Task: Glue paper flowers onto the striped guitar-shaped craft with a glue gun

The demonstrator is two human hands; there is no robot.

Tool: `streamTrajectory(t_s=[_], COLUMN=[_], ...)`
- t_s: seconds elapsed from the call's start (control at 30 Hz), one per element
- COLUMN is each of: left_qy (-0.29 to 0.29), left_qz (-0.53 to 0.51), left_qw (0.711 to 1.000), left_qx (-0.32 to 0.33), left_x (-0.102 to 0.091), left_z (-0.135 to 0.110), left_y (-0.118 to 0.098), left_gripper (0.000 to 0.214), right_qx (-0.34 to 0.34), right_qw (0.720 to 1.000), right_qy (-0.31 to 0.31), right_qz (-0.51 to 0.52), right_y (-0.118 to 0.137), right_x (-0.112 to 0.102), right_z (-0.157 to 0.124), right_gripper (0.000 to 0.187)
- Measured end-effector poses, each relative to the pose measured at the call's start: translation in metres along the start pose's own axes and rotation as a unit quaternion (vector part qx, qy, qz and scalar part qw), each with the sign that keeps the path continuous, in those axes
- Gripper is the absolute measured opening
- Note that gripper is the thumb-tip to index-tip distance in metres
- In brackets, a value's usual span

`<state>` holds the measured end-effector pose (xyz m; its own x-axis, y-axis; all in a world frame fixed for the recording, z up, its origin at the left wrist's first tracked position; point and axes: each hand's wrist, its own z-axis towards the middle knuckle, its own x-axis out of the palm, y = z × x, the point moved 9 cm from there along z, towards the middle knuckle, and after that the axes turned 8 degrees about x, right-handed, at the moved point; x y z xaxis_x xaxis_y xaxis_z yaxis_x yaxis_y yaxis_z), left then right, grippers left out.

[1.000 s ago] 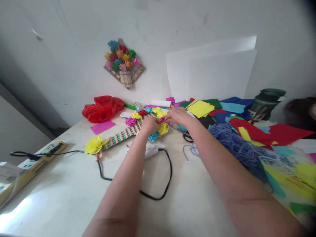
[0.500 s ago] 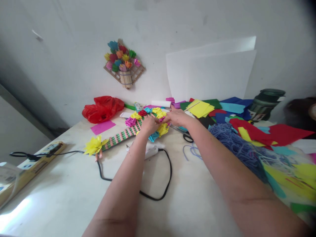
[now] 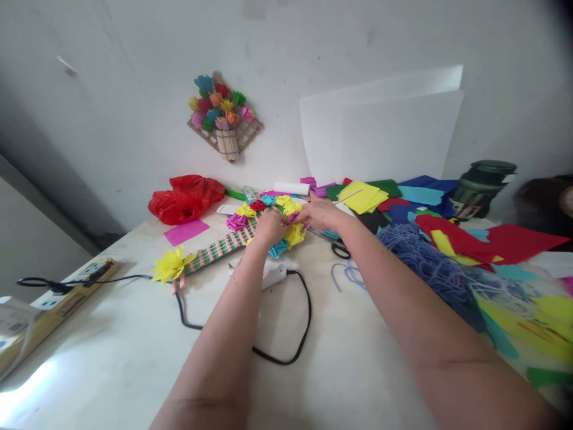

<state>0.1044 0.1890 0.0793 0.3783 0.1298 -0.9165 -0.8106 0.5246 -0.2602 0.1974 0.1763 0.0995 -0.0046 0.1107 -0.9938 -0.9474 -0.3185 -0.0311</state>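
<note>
The person's left hand [image 3: 271, 227] and right hand [image 3: 321, 213] lie close together on the green-and-pink, flower-trimmed, guitar-shaped craft [image 3: 226, 243], seemingly to steady it against the pale counter [image 3: 342, 358], their grip too hidden to tell.

Thin stick [image 3: 350, 196] shifted slightly, apparently.

Left hand [image 3: 272, 227]: bare | right hand [image 3: 321, 213]: bare | forearms [image 3: 226, 322]: 2, bare, tapering | creases [image 3: 465, 362]: 1 across each
</note>
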Motion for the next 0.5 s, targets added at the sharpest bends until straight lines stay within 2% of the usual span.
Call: streamTrajectory(t_s=[0.17,0.33,0.5], left_qy=[-0.027,-0.034,-0.031], left_qz=[0.02,0.05,0.075], left_qw=[0.998,0.997,0.995], left_qx=[0.046,0.045,0.059], left_x=[-0.002,-0.006,-0.008], left_z=[0.003,0.0,-0.003], left_y=[-0.005,-0.01,-0.016], left_gripper=[0.02,0.018,0.018], right_qx=[0.035,0.036,0.042], right_qw=[0.999,0.999,0.999], right_qy=[0.005,0.016,-0.006], right_qz=[-0.003,-0.001,-0.008], right_y=[-0.006,-0.004,0.0], right_x=[0.001,0.003,-0.003], right_z=[0.002,0.006,0.007], right_gripper=[0.037,0.035,0.03])
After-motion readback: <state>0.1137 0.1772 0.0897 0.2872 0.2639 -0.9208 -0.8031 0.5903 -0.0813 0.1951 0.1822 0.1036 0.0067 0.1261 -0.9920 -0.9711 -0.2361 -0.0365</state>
